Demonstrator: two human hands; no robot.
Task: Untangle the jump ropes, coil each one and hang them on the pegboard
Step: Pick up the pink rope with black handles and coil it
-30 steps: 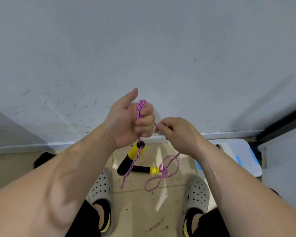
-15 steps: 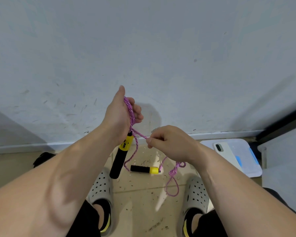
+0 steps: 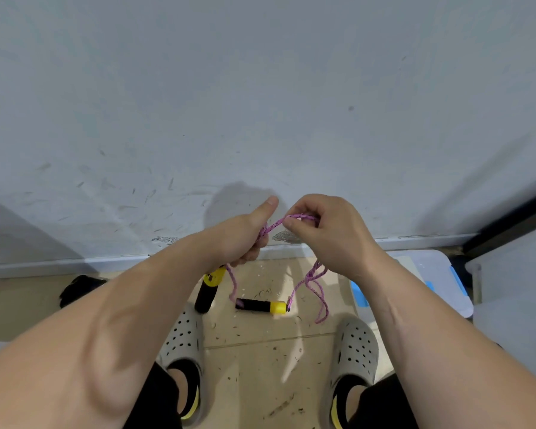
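On the head view I saw my right hand (image 3: 331,239) had come up level with my left hand (image 3: 245,239), fingers pinching the pink rope (image 3: 276,226) taut between them, the left fist wrapped around gathered turns: another coil going on, I judged. One handle (image 3: 209,289) dangled; the other handle (image 3: 262,305) lay on the floor (image 3: 260,351). My knuckles hid the coil count, and no pegboard showed.

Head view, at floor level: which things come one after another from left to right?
Black object → hanging handle → lying handle → dangling purple rope → white bin lid.
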